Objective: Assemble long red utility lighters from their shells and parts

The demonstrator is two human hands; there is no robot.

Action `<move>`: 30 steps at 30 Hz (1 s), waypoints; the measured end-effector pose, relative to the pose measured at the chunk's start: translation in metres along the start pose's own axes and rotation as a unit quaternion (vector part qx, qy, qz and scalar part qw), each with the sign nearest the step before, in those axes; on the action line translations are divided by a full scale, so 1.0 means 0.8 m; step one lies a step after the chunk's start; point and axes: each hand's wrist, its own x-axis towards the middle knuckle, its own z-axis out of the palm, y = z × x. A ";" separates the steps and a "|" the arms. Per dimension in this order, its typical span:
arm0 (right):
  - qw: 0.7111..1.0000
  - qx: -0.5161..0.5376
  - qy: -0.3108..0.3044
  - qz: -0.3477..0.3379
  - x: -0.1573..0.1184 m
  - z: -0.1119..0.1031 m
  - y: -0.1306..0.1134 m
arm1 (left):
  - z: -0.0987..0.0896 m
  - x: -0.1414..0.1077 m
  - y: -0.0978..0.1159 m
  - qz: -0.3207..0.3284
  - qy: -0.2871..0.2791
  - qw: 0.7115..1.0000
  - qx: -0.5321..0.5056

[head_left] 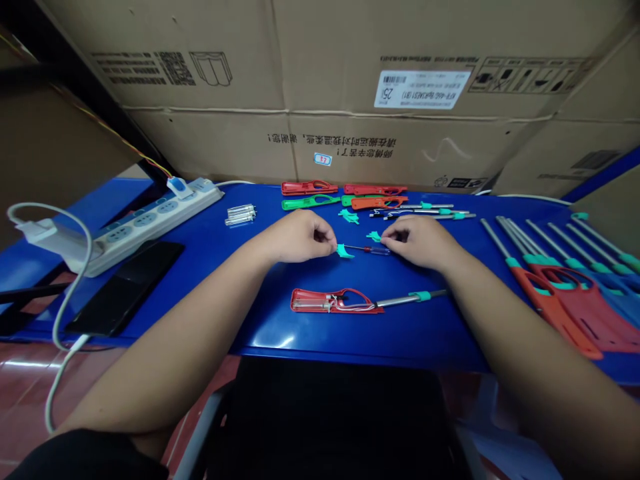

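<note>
My left hand [306, 237] is closed, thumb and forefinger pinching a small teal plastic piece [345, 251]. My right hand [419, 241] is also closed, with its fingertips at another teal piece [373, 236]. Between the hands lies a screwdriver [377, 251] with a clear handle, flat on the blue table. Closer to me rests an opened red lighter half-shell [313, 301], wires and inner parts showing, with a metal tube [397, 300] reaching right. Just beyond my hands sits a little pile of teal pieces [349, 216].
Red and green half-shells [310, 188] line the back, beside metal tubes [440, 213]. Finished-looking lighters [565, 293] lie at right. Left are clear cylinders [241, 214], a power strip [150, 217] with cables, and a black phone [127, 287]. A cardboard wall [330, 87] stands behind.
</note>
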 end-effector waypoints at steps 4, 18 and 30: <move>0.998 0.003 0.063 -0.003 -0.004 -0.010 -0.026 | 0.006 -0.001 0.010 -0.006 0.005 1.000 -0.008; 0.981 0.027 -0.012 -0.192 -0.075 -0.027 -0.111 | 0.047 -0.073 0.056 -0.023 0.054 0.992 -0.108; 0.994 0.052 0.008 -0.100 -0.138 -0.005 -0.078 | 0.116 -0.129 0.049 0.104 0.145 0.981 0.070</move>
